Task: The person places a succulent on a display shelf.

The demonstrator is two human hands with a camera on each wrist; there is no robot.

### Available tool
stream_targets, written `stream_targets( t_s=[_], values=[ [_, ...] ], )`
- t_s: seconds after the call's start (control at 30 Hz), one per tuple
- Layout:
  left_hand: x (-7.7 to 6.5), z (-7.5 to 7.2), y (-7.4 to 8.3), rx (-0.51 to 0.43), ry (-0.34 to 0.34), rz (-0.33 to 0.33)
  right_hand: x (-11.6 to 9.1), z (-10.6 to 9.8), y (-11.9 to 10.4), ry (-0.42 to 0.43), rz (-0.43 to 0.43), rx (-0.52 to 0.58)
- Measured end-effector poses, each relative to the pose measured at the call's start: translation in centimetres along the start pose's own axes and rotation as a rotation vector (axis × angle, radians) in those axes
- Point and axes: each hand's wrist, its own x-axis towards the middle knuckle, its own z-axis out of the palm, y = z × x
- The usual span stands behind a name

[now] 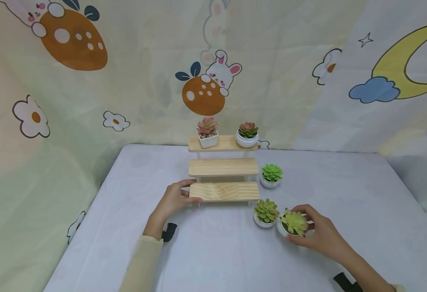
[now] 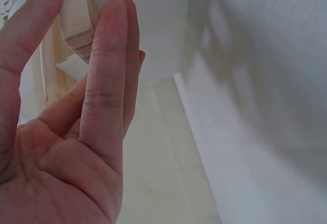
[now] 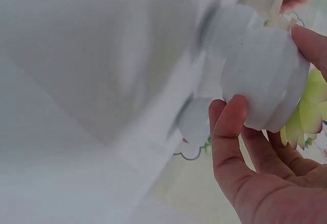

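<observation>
A three-step wooden display stand (image 1: 223,167) stands at the back middle of the table. My left hand (image 1: 177,197) holds the left end of its lowest step, thumb at the front and fingers behind; the left wrist view shows the wooden end (image 2: 76,24) between thumb and fingers. My right hand (image 1: 317,231) grips a light green potted succulent (image 1: 294,222) by its white pot (image 3: 265,75), raised off the table in the right wrist view. Close on its left is another green succulent (image 1: 266,211). A bright green succulent (image 1: 272,173) stands right of the stand.
On the top step are a pink succulent (image 1: 208,126) in a square white pot and a reddish-green succulent (image 1: 247,134) in a round one. A white cloth covers the table (image 1: 213,251). Behind it hangs a printed curtain (image 1: 144,81) with rabbits and flowers.
</observation>
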Motion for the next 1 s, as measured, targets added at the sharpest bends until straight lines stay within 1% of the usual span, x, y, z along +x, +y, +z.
stream_targets(
  t_s=[0.13,0.27,0.57,0.63,0.87,1.0],
  values=[
    [0.0,0.0,-0.1,-0.007,-0.001,0.001,0.8,-0.9,-0.4,0.035,-0.025,-0.031],
    [0.0,0.1,-0.2,-0.022,-0.005,0.003,1.4,-1.5,-0.7,0.045,-0.033,-0.050],
    [0.1,-0.1,0.0,-0.025,-0.009,0.011,1.5,-2.7,-1.0,0.043,-0.002,-0.064],
    [0.1,-0.1,0.1,-0.020,-0.008,0.016,1.6,-2.8,-1.1,0.051,-0.005,-0.065],
    [0.2,-0.1,-0.1,-0.025,-0.011,0.025,2.8,-2.9,-2.1,0.097,-0.074,-0.058],
    [0.1,0.0,-0.2,-0.021,-0.009,0.028,3.8,-2.8,-2.7,0.094,-0.074,-0.023]
  ],
)
